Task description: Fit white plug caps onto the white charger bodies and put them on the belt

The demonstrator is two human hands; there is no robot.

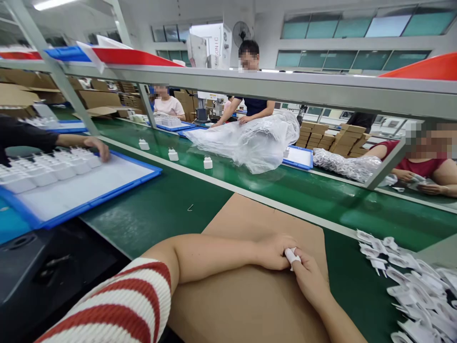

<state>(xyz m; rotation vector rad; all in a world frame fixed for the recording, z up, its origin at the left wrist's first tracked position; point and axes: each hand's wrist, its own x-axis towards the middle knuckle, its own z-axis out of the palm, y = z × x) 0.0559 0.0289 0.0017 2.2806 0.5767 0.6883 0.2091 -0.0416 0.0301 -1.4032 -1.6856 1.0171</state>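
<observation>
My left hand (274, 251) and my right hand (310, 275) meet over a sheet of brown cardboard (228, 305). Between them shows a small white piece (293, 256), like a soft wrap. Whether it is wound round a finger or only pinched cannot be told. The fingers of my left hand are curled inward, and what they close on is hidden. My right thumb and fingers are closed at the white piece. To the right of my hands lies a heap of white plastic plug parts (410, 281), some with prongs.
A green conveyor belt (228, 178) carries several white chargers (173, 154). On the left, a co-worker's hand (98, 146) is at a blue-edged tray (107, 188) of chargers. A big clear plastic bag (257, 143) is over the belt. A metal shelf beam (250, 83) crosses ahead.
</observation>
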